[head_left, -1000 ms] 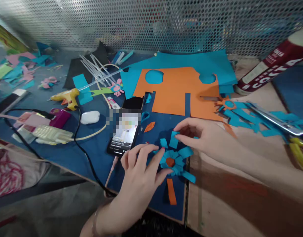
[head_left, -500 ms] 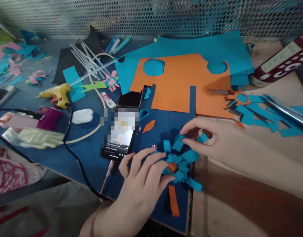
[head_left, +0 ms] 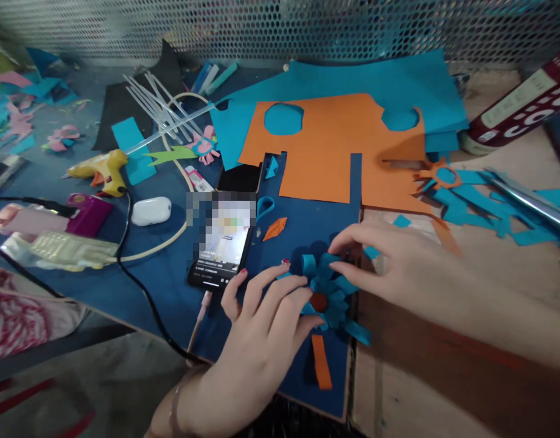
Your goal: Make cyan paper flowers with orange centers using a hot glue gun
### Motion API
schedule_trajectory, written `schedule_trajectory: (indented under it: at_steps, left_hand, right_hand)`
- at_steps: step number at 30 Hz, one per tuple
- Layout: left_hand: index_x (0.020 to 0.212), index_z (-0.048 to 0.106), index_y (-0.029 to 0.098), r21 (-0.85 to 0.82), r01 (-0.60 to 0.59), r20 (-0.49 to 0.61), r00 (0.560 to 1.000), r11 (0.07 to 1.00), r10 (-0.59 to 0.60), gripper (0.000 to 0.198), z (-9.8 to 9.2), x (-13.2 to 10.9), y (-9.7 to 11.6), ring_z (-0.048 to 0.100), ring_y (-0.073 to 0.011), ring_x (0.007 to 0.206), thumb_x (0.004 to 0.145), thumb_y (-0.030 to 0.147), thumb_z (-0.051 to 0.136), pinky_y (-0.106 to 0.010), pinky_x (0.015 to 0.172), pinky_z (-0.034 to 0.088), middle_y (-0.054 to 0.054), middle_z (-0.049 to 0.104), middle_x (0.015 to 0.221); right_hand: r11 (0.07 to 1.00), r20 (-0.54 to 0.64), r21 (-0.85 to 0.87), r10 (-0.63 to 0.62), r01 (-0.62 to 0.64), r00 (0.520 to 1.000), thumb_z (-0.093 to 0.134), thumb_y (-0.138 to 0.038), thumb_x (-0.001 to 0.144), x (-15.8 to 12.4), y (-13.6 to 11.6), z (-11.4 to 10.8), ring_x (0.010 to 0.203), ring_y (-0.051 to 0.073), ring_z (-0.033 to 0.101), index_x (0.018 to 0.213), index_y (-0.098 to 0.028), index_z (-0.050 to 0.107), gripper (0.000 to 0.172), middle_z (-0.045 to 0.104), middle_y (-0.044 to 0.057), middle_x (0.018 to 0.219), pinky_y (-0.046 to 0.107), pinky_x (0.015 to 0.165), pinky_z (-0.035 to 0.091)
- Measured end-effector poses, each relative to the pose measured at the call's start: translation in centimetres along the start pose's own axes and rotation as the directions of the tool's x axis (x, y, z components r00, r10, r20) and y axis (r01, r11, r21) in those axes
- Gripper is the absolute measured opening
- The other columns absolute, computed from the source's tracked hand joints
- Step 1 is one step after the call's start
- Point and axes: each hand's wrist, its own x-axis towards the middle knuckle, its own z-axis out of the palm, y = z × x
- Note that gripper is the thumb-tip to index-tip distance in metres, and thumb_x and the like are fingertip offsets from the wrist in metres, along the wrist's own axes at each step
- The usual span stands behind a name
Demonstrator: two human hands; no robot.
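Where left hand overlaps, blue flower part-hidden.

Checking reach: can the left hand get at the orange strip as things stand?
Probably yes. The orange strip lies uncovered near the left hand, nothing visible between them; that hand may first need to leave the blue flower.

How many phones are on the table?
2 in view: a lit phone beside the left hand, and a dark phone just beyond it, partly under paper sheets. Others could be hidden beneath the paper.
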Motion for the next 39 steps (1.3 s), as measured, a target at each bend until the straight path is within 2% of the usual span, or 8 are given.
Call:
schedule_trajectory:
  at_steps: [11, 16, 22, 29, 32, 34, 37, 39]
  left_hand:
    - [0.11, 0.063, 0.021, 0.04, -0.002, -0.018, 1.0, 0.999, 0.003, 0.017, 0.1, -0.2, 0.1, 0.06, -0.0209, 0.117, 0.096, 0.032, 0.061, -0.041, 0.111, 0.022, -0.001, 0.073, 0.111]
    - [0.115, 0.063, 0.02, 0.082, -0.034, -0.087, 0.995, 0.996, 0.041, 0.024, 0.1, -0.2, 0.1, 0.062, -0.0219, 0.115, 0.094, 0.031, 0.063, -0.042, 0.109, 0.027, -0.003, 0.073, 0.114]
    - [0.107, 0.069, 0.026, 0.057, -0.115, -0.109, 0.987, 0.992, 0.121, 0.015, -0.2, -0.5, 0.1, 0.063, -0.0196, 0.11, 0.093, 0.022, 0.064, -0.042, 0.108, 0.029, 0.002, 0.074, 0.104]
    - [0.104, 0.07, 0.024, 0.069, -0.186, -0.123, 0.973, 0.98, 0.194, 0.013, -0.2, -1.2, 0.0, 0.063, -0.0191, 0.107, 0.091, 0.022, 0.067, -0.041, 0.1, 0.039, 0.002, 0.074, 0.1]
    - [0.107, 0.069, 0.02, 0.024, -0.236, -0.099, 0.966, 0.971, 0.238, 0.015, -0.2, -1.4, -0.2, 0.064, -0.0172, 0.101, 0.092, 0.021, 0.066, -0.036, 0.089, 0.045, 0.0, 0.074, 0.102]
    - [0.106, 0.068, 0.017, -0.009, -0.301, -0.086, 0.95, 0.953, 0.3, 0.015, -0.2, -1.5, -0.3, 0.064, -0.0159, 0.097, 0.093, 0.019, 0.064, -0.032, 0.083, 0.047, -0.001, 0.074, 0.101]
    - [0.107, 0.068, 0.015, -0.004, -0.376, -0.072, 0.924, 0.927, 0.374, 0.016, -0.1, -1.5, -0.4, 0.065, -0.0171, 0.099, 0.093, 0.019, 0.063, -0.032, 0.082, 0.049, -0.003, 0.074, 0.102]
    - [0.109, 0.068, 0.014, 0.019, -0.389, -0.062, 0.919, 0.921, 0.39, 0.018, -0.1, -1.5, -0.4, 0.065, -0.0184, 0.102, 0.093, 0.02, 0.062, -0.032, 0.083, 0.05, -0.004, 0.074, 0.104]
  right_hand:
    - [0.998, -0.011, -0.033, -0.063, 0.062, 0.998, 0.057, -0.033, 0.087, -0.3, 0.1, 0.6, 0.076, 0.017, 0.061, 0.085, -0.021, 0.066, 0.014, 0.069, 0.003, 0.086, 0.031, 0.065, 0.047]
    - [0.994, -0.102, -0.099, -0.048, 0.038, 0.994, 0.053, -0.04, 0.09, -1.0, -0.1, -0.4, 0.086, 0.021, 0.064, 0.094, -0.022, 0.068, 0.023, 0.071, 0.005, 0.096, 0.035, 0.072, 0.05]
    - [0.985, -0.006, -0.097, -0.145, 0.143, 0.989, 0.055, -0.045, 0.09, -2.5, 0.8, -1.5, 0.097, 0.025, 0.067, 0.103, -0.022, 0.068, 0.03, 0.073, 0.008, 0.106, 0.043, 0.086, 0.051]
    - [0.977, 0.01, -0.11, -0.18, 0.18, 0.984, 0.055, -0.048, 0.09, -3.4, 2.3, -0.7, 0.097, 0.027, 0.065, 0.102, -0.021, 0.069, 0.033, 0.071, 0.01, 0.104, 0.045, 0.085, 0.05]
    - [0.98, 0.015, -0.13, -0.152, 0.153, 0.988, 0.053, -0.049, 0.092, -2.5, 0.9, -1.5, 0.099, 0.027, 0.064, 0.111, -0.019, 0.068, 0.039, 0.071, 0.011, 0.107, 0.044, 0.085, 0.049]
    - [0.971, 0.04, -0.145, -0.186, 0.19, 0.982, 0.049, -0.043, 0.096, -1.0, -0.7, -1.8, 0.103, 0.026, 0.061, 0.113, -0.019, 0.069, 0.035, 0.069, 0.01, 0.111, 0.042, 0.087, 0.047]
    - [0.926, 0.177, -0.099, -0.345, 0.365, 0.922, 0.049, -0.032, 0.097, 2.0, -2.8, -1.0, 0.104, 0.024, 0.056, 0.109, -0.02, 0.072, 0.029, 0.066, 0.009, 0.113, 0.041, 0.091, 0.043]
    - [0.905, 0.264, -0.061, -0.392, 0.421, 0.881, 0.053, -0.037, 0.096, 3.8, -3.6, -0.2, 0.103, 0.024, 0.052, 0.105, -0.021, 0.073, 0.027, 0.065, 0.009, 0.111, 0.041, 0.09, 0.04]
